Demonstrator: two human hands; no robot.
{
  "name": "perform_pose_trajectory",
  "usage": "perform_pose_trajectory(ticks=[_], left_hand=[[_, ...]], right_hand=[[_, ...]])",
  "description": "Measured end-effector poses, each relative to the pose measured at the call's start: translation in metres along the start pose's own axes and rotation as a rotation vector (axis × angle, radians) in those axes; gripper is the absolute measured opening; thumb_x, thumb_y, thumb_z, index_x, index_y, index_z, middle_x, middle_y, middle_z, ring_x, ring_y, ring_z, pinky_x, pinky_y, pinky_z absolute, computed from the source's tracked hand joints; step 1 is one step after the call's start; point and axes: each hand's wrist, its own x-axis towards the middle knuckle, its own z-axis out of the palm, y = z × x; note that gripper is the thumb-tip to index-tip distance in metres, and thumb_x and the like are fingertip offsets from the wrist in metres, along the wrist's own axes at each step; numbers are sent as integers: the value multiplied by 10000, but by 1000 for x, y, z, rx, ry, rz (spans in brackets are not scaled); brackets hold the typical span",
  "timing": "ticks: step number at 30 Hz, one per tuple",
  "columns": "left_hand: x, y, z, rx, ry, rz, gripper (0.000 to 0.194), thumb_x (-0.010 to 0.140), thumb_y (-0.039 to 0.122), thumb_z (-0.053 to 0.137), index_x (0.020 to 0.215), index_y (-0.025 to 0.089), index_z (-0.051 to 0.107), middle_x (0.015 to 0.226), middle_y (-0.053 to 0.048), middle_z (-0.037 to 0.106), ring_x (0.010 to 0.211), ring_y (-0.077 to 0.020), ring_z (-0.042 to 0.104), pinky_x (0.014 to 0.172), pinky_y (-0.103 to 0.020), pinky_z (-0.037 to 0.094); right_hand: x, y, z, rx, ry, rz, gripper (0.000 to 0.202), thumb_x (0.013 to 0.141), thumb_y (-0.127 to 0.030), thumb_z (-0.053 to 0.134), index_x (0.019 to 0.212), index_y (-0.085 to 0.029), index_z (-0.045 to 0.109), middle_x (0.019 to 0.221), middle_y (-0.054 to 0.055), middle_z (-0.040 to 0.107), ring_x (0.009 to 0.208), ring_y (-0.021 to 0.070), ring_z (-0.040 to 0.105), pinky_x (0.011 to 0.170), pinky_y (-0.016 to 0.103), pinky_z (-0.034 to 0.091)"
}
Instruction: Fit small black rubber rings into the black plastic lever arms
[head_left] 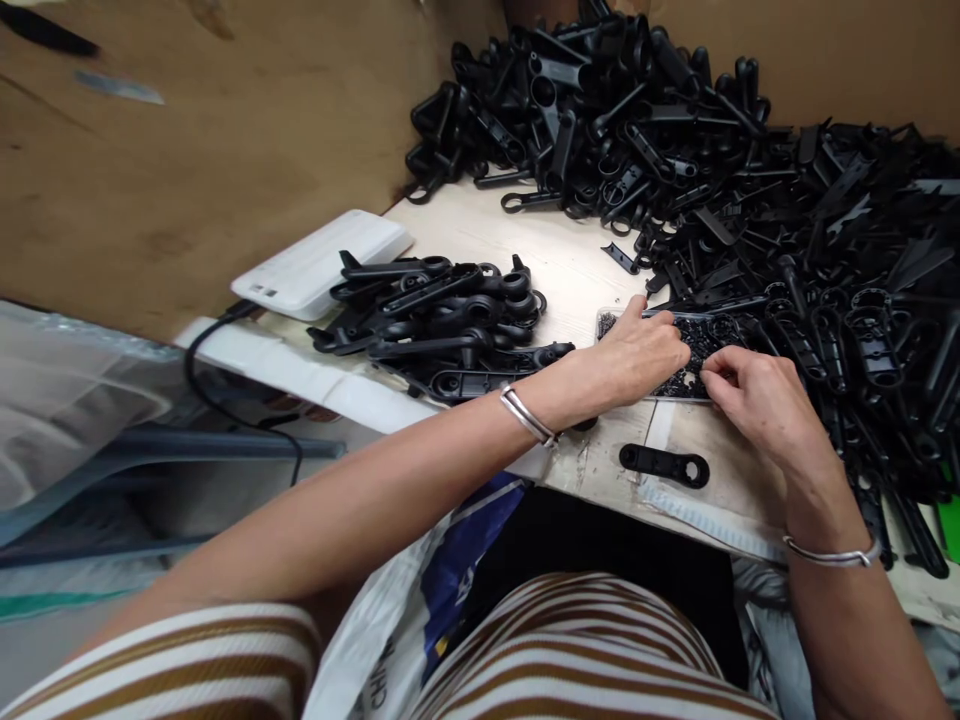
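My left hand [643, 352] is over the left part of a shallow clear tray [604, 322] filled with small dark parts [694, 340]. Its fingers curl downward, and the tips are hidden behind the hand. At the tray's right end, my right hand [761, 395] has thumb and fingers pinched together; whatever is between them is too small to make out. A single black plastic arm-shaped piece [664, 464], with a ring at its right end, lies flat on the table just in front of the tray, apart from both hands.
A stack of black arm pieces [457, 320] lies left of the tray, beside a white box-shaped device [322, 262] with a black cable [196, 350]. Large heaps of black parts [600, 120] fill the back and right. Cardboard walls [225, 150] enclose the table.
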Motion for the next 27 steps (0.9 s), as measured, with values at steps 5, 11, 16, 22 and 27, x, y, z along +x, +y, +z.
perform_pose_trajectory(ticks=[5, 11, 16, 22, 27], left_hand=[[1, -2, 6, 26, 17, 21, 247, 838, -2, 524, 645, 133, 600, 703, -70, 639, 876, -228, 544, 854, -413, 302], [-4, -7, 5, 0, 0, 41, 236, 828, -16, 468, 730, 116, 637, 751, -91, 655, 851, -223, 561, 794, -391, 321], [-6, -9, -1, -129, 82, -7, 229, 732, -22, 475, 667, 123, 641, 716, -75, 667, 801, -209, 600, 769, -359, 369], [-12, -13, -5, -438, 169, -183, 235, 671, 9, 510, 676, 141, 704, 610, -14, 647, 564, -131, 540, 579, -252, 393], [-16, -16, -5, -488, 228, -267, 262, 676, -4, 557, 800, 142, 735, 701, -6, 686, 625, -129, 577, 625, -244, 428]], right_hand=[[-5, 1, -1, 280, 31, 31, 121, 746, -200, 582, 726, -193, 701, 560, -21, 638, 535, 127, 565, 597, 262, 413], [-16, 4, 1, 694, 35, 207, 133, 684, -277, 679, 746, -166, 719, 567, 3, 647, 504, 127, 572, 490, 242, 445], [-23, 1, 0, 898, 122, 242, 106, 649, -260, 739, 686, -177, 684, 576, 6, 644, 484, 104, 557, 442, 215, 452], [-27, -6, 5, 953, 134, 215, 127, 670, -262, 754, 729, -186, 672, 555, -25, 601, 467, 92, 535, 440, 214, 463], [-28, -10, 8, 1061, 124, 222, 184, 689, -294, 755, 812, -167, 701, 607, -21, 622, 478, 86, 541, 438, 216, 462]])
